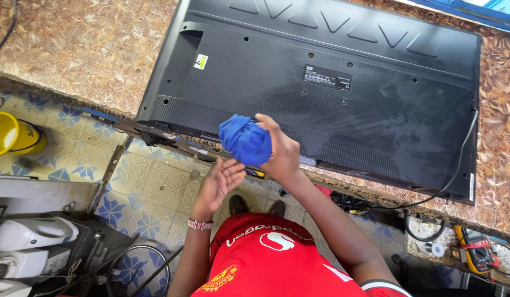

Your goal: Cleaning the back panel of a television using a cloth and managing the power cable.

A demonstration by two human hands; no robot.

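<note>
Head view: looking straight down at the bench edge.
Cloth: blue rag (245, 139) bunched into a ball, at the near edge of the flat TV (321, 88), which lies back-up.
Feel: looks soft, light, squashy; easy to grab anywhere.
Right hand (279, 151): fingers clamped round the rag.
Left hand (221, 181): at 7 o'clock from the rag, fingers loosely apart, holding nothing.
Containers: yellow tub (6, 135) at 9 o'clock; can't tell what's inside.
</note>
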